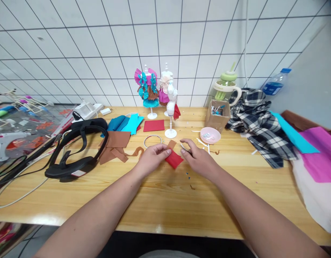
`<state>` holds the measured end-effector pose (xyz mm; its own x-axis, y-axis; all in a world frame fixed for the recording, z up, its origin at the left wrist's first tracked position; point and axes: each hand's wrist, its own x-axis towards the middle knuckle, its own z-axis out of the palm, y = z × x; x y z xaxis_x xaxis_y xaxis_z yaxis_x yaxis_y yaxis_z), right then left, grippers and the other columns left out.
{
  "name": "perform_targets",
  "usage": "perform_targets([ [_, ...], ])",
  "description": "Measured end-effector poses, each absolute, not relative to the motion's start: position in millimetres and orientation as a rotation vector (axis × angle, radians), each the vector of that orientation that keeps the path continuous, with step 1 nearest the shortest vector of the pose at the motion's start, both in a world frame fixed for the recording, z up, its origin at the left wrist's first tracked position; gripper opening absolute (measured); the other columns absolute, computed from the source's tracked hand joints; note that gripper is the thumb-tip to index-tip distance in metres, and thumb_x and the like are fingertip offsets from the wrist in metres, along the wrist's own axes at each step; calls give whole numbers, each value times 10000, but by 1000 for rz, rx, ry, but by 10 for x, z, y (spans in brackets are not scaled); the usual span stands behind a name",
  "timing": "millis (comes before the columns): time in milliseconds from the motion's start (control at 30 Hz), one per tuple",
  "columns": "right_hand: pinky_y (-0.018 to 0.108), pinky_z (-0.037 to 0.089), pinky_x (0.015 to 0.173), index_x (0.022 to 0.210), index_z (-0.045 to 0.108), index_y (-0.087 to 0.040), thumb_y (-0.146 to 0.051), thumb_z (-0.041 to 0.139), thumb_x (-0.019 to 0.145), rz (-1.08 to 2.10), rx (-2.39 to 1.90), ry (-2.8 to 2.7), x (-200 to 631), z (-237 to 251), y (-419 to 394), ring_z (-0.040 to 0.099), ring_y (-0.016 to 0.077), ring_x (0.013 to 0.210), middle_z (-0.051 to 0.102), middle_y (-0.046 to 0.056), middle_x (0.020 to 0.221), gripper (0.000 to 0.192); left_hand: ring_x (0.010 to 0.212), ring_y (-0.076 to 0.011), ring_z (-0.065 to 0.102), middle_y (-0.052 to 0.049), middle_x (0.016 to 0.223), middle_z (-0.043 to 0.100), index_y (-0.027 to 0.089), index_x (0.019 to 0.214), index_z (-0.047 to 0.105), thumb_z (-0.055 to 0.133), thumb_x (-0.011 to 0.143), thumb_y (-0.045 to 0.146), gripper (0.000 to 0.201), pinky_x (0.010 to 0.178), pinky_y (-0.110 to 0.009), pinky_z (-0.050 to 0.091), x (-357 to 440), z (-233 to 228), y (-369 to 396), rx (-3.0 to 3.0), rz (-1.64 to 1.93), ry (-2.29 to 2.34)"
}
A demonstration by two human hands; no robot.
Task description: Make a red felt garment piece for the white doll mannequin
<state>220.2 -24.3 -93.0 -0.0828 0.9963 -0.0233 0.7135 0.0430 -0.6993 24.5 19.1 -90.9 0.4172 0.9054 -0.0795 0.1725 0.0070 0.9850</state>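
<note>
My left hand (154, 157) is closed, pinching a small red crepe paper piece (174, 159) between thumb and fingers above the table. A brown strip (172, 144) shows just behind the red piece. My right hand (199, 157) is at the right of the red piece, thumb near its corner, fingers curled. A thin pale curved edge shows by its forefinger; what it holds is mostly hidden. Beyond the hands stands a bare white mini mannequin (171, 104) with a red scrap (176, 112) beside it. A metal ring (152, 140) lies near my left hand.
Two dressed mannequins (148, 89) stand at the wall. Brown sheets (117, 139), blue sheets (124, 123) and a black headset (74, 154) lie left. A pink dish (210, 135), small box (217, 116), green-lidded jug (226, 87) and checked cloth (253, 111) are right.
</note>
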Motion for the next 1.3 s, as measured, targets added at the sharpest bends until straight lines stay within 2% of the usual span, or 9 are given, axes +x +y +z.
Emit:
perform_targets([
  [133, 300, 384, 658, 943, 461, -247, -440, 207, 1000, 816, -1681, -1917, 2128, -922, -299, 591, 209, 747, 614, 19, 782, 324, 748, -154, 579, 0, 769, 665, 157, 768, 664, 697, 731, 461, 308, 771, -278, 432, 248, -901, 185, 1455, 737, 1005],
  [233, 286, 365, 638, 847, 405, -249, -414, 219, 1002, 828, -1612, -1962, 2090, -959, -312, 547, 188, 692, 558, -4, 732, 293, 744, -157, 577, -5, 768, 661, 153, 775, 660, 695, 733, 466, 318, 761, -277, 434, 247, -896, 177, 1446, 734, 1012],
  [400, 281, 353, 621, 832, 375, -250, -419, 221, 1004, 878, -1555, -1967, 2062, -982, -328, 509, 180, 651, 500, -23, 685, 285, 728, -152, 568, -1, 753, 655, 155, 764, 653, 691, 732, 448, 297, 741, -271, 435, 243, -906, 179, 1456, 743, 1035],
  [633, 284, 361, 642, 874, 415, -246, -408, 237, 1004, 860, -1607, -1996, 2084, -942, -325, 541, 187, 682, 560, -3, 730, 273, 793, -182, 610, -30, 821, 701, 153, 806, 683, 687, 715, 390, 253, 789, -294, 447, 250, -927, 193, 1443, 739, 1032],
  [867, 278, 348, 634, 877, 431, -240, -408, 241, 1007, 844, -1613, -2029, 2128, -926, -315, 552, 177, 687, 607, 9, 792, 284, 720, -156, 572, -7, 747, 667, 158, 758, 667, 701, 710, 466, 313, 729, -272, 436, 244, -905, 186, 1435, 736, 1062],
  [1067, 282, 358, 629, 862, 426, -242, -414, 236, 1004, 822, -1616, -2041, 2090, -951, -324, 547, 184, 680, 569, -2, 731, 293, 675, -142, 548, 3, 699, 639, 153, 734, 654, 699, 703, 490, 341, 668, -259, 425, 250, -923, 180, 1483, 692, 1061],
  [1300, 283, 359, 642, 831, 376, -246, -412, 227, 1003, 793, -1596, -2015, 2046, -1006, -314, 528, 185, 683, 513, -10, 701, 282, 671, -141, 552, -2, 710, 651, 153, 738, 661, 694, 705, 480, 331, 674, -264, 423, 254, -932, 177, 1489, 685, 1054],
])
